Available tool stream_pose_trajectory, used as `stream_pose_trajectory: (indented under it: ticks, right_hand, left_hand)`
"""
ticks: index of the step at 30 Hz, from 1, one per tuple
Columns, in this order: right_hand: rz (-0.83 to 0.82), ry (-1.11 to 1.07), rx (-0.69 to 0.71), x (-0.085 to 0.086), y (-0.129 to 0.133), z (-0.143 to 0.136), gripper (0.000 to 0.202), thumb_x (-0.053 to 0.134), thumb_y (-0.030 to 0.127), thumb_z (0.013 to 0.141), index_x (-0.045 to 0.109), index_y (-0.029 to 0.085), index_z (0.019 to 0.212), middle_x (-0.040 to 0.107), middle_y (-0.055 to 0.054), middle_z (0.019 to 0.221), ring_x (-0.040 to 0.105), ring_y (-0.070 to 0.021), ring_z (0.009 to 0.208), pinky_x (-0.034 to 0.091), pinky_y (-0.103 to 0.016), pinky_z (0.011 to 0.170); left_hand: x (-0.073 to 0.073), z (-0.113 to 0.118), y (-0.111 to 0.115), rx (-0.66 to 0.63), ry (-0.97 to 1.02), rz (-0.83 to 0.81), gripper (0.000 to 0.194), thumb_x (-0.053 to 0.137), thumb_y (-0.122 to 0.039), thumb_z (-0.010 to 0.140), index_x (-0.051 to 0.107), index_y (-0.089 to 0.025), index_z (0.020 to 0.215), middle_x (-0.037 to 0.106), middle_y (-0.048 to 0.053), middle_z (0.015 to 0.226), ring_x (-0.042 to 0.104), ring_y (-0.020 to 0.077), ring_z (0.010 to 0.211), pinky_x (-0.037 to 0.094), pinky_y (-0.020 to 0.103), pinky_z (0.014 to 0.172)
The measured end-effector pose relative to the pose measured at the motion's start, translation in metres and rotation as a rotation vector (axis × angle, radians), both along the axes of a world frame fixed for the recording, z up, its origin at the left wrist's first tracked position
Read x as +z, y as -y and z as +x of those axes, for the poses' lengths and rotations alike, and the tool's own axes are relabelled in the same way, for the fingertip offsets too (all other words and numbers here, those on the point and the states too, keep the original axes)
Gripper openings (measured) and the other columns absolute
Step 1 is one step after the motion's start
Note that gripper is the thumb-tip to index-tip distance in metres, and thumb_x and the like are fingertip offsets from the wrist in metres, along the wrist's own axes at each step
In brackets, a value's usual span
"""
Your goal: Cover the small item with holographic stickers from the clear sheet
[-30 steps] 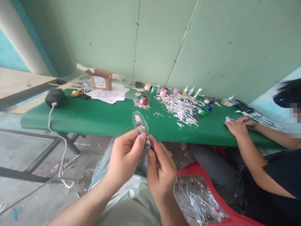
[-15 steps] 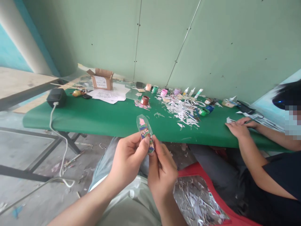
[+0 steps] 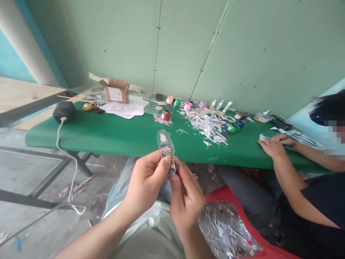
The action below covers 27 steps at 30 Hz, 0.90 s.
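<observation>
A narrow clear plastic piece with multicoloured patches (image 3: pixel 165 145) stands tilted in front of me, just above my lap. My left hand (image 3: pixel 149 176) pinches it from the left, thumb across its coloured face. At its lower end, my right hand (image 3: pixel 187 196) closes thumb and fingers on the bottom edge. The fingers hide part of the lower half. Beyond it lies the green table (image 3: pixel 129 138), with an open brown-red paint jar (image 3: pixel 166 115) nearest to the piece.
White paper scraps (image 3: pixel 208 124) and several paint jars spread over the table. At left are a cardboard box (image 3: pixel 117 94), printed sheets (image 3: pixel 124 108) and a black power adapter (image 3: pixel 64 112) with a white cable. A co-worker's hands (image 3: pixel 273 144) work at right, by a red-rimmed scrap holder (image 3: pixel 237 207).
The plastic piece has turned slightly, showing more of its coloured face. My right thumb has shifted a little lower along its bottom end. Both hands still hold it.
</observation>
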State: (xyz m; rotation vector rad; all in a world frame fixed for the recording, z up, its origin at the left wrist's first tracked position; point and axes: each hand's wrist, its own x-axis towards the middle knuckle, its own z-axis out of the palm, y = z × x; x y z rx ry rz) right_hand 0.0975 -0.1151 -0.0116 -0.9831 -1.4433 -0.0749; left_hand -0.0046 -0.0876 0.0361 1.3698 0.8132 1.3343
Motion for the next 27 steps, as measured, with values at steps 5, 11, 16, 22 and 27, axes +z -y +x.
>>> stream_pose_trajectory:
  ticks: [5, 11, 16, 22, 27]
  right_hand:
    - [0.026, -0.014, -0.004, -0.0001, -0.001, -0.0013, 0.043, 0.05, 0.013, 0.099, 0.06, 0.024, 0.14, 0.078, -0.008, 0.095, 0.076, -0.0186, 0.082, 0.063, -0.028, 0.069]
    - [0.022, -0.015, 0.001, 0.0009, 0.0, 0.0005, 0.043, 0.05, 0.013, 0.099, 0.06, 0.025, 0.14, 0.077, -0.007, 0.092, 0.075, -0.0169, 0.08, 0.062, -0.025, 0.066]
    - [0.013, -0.004, 0.011, 0.0039, 0.0014, 0.0005, 0.04, 0.049, 0.016, 0.1, 0.062, 0.023, 0.137, 0.077, -0.007, 0.091, 0.075, -0.0176, 0.079, 0.062, -0.026, 0.065]
    - [0.0, -0.007, -0.004, 0.0055, 0.0026, -0.0009, 0.041, 0.049, 0.015, 0.1, 0.062, 0.024, 0.138, 0.078, -0.007, 0.094, 0.076, -0.0187, 0.083, 0.064, -0.028, 0.07]
    - [-0.006, 0.002, -0.02, 0.0058, 0.0035, -0.0015, 0.04, 0.049, 0.015, 0.1, 0.063, 0.022, 0.136, 0.079, -0.008, 0.095, 0.076, -0.0201, 0.084, 0.064, -0.03, 0.069]
  left_hand:
    - [0.0012, 0.0018, 0.0014, -0.017, -0.007, 0.028, 0.038, 0.061, -0.046, 0.092, 0.056, -0.017, 0.068, 0.037, -0.005, 0.057, 0.025, 0.0075, 0.05, 0.025, 0.02, 0.043]
    - [-0.0008, 0.0014, 0.0018, -0.073, -0.005, 0.003, 0.04, 0.059, -0.05, 0.092, 0.056, -0.017, 0.069, 0.037, -0.005, 0.057, 0.024, 0.0071, 0.049, 0.023, 0.021, 0.042]
    - [0.0001, -0.0024, 0.0004, -0.116, 0.006, -0.022, 0.038, 0.059, -0.046, 0.092, 0.057, -0.016, 0.069, 0.037, -0.005, 0.058, 0.023, 0.0073, 0.05, 0.022, 0.021, 0.042]
    - [0.0035, -0.002, 0.0022, -0.109, -0.006, -0.061, 0.041, 0.061, -0.049, 0.089, 0.054, -0.017, 0.065, 0.039, -0.004, 0.058, 0.025, 0.0079, 0.051, 0.024, 0.022, 0.043]
    - [0.0033, -0.0025, 0.0009, -0.133, -0.005, -0.073, 0.042, 0.062, -0.051, 0.088, 0.054, -0.017, 0.065, 0.039, -0.004, 0.058, 0.025, 0.008, 0.051, 0.023, 0.022, 0.043]
